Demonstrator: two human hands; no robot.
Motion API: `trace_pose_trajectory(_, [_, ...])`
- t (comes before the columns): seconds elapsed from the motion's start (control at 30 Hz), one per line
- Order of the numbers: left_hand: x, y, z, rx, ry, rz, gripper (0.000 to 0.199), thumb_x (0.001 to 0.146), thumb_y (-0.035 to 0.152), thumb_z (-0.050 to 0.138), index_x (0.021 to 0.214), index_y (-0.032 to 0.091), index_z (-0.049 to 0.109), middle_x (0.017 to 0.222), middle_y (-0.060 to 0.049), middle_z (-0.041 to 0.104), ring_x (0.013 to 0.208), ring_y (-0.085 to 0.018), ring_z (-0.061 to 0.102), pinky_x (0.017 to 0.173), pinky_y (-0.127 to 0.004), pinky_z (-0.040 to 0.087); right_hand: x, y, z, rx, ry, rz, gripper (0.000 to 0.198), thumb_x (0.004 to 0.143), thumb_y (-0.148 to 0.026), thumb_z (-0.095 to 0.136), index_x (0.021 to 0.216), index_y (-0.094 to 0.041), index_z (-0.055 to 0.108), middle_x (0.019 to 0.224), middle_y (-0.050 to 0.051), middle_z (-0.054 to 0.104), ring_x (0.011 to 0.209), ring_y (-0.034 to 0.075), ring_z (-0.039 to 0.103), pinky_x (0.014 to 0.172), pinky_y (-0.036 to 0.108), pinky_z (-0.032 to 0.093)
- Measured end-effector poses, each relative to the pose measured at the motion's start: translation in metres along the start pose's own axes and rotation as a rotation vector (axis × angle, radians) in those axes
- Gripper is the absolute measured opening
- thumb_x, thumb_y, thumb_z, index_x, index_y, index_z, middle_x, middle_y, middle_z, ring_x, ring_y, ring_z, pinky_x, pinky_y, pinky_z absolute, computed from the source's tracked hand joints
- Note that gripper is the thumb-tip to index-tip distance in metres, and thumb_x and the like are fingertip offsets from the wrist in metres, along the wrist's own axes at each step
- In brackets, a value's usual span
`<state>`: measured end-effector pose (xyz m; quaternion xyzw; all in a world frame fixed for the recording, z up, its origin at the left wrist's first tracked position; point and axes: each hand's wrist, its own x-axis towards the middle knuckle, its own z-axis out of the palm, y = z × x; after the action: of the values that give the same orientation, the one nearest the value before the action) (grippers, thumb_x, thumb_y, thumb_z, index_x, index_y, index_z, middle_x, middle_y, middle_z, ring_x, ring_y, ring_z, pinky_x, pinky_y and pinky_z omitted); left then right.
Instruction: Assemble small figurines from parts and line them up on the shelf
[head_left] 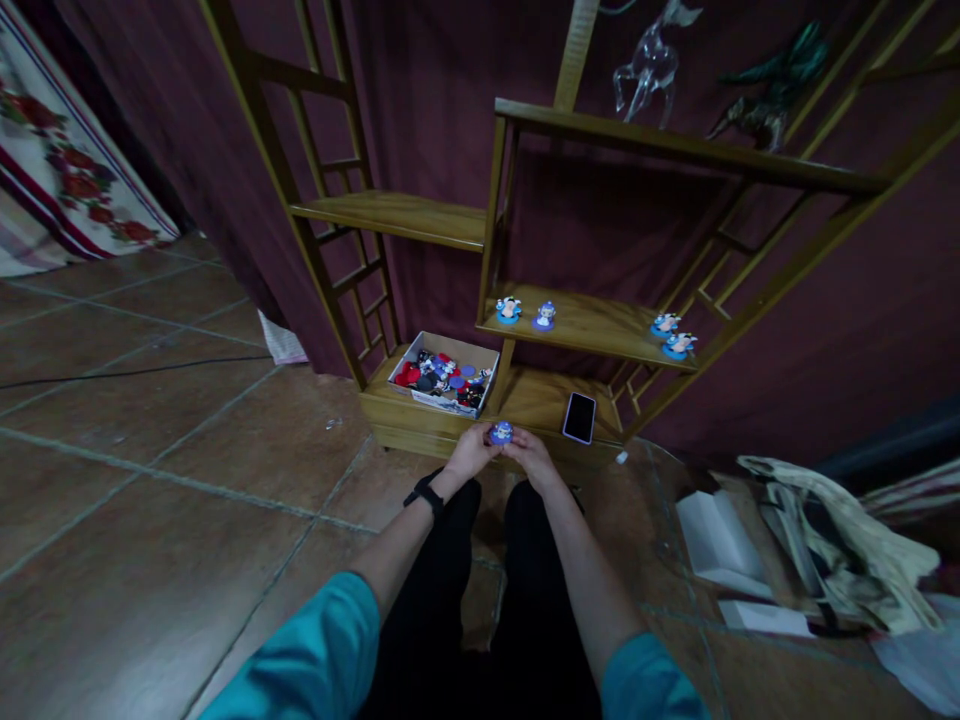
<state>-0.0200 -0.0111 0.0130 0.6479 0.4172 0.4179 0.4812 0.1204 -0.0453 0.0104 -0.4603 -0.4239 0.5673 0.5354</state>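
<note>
A small purple figurine (502,432) is held between my two hands, in front of the low shelf. My left hand (471,452) closes on its left side, and my right hand (531,455) grips it from the right. Just beyond my hands, a cardboard box (480,356) holds many small red, purple and black figures. On the shelf board above stand a blue-based figurine (508,309) and a similar purple figurine (545,316). Two more blue-based figurines, one of them here (679,345), sit close together at that board's right end.
A phone (580,417) lies on the bottom board of the wooden shelf (427,215). A glass deer (651,65) and a dark green ornament (772,90) stand higher up. White boxes (720,540) and a pale cloth bag (847,540) rest on the floor at right.
</note>
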Motion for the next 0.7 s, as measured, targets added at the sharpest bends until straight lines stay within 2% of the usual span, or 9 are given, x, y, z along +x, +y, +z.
trace_pose_trajectory(0.17, [-0.001,0.003,-0.002,0.227,-0.019,0.145,0.043,0.061,0.012,0.065,0.103,0.019,0.061,0.099,-0.008,0.059,0.087,-0.02,0.055,0.083,-0.03,0.04,0.007,0.008,-0.004,0.014,0.062,0.032,0.046,0.051,-0.024,0.071,0.096,-0.019,0.06,0.085,0.003,0.068,0.078,0.017,0.061,0.077,0.032,0.047])
trace_pose_trajectory(0.3, [-0.005,0.0,0.0,0.271,-0.023,0.157,0.045,0.067,0.013,0.061,0.112,0.02,0.056,0.101,-0.008,0.056,0.089,-0.02,0.055,0.085,-0.03,0.039,0.01,0.012,-0.005,0.034,0.059,0.028,0.048,0.049,-0.019,0.071,0.096,-0.02,0.06,0.082,0.0,0.066,0.076,0.015,0.06,0.076,0.03,0.046])
trace_pose_trajectory(0.43, [-0.009,-0.003,0.003,0.383,-0.011,0.178,0.043,0.072,0.014,0.057,0.115,0.02,0.052,0.106,-0.009,0.053,0.093,-0.022,0.054,0.087,-0.03,0.038,0.011,0.013,-0.004,0.029,0.031,0.007,0.046,0.05,-0.017,0.069,0.095,-0.02,0.061,0.088,0.0,0.066,0.079,0.015,0.059,0.08,0.031,0.045])
trace_pose_trajectory(0.7, [-0.016,0.002,0.002,0.52,-0.033,0.149,0.044,0.074,0.013,0.054,0.118,0.019,0.047,0.11,-0.01,0.051,0.099,-0.023,0.052,0.088,-0.03,0.037,0.013,0.017,-0.005,-0.006,0.033,0.004,0.048,0.05,-0.015,0.064,0.097,-0.021,0.061,0.097,0.002,0.065,0.084,0.017,0.058,0.08,0.032,0.045])
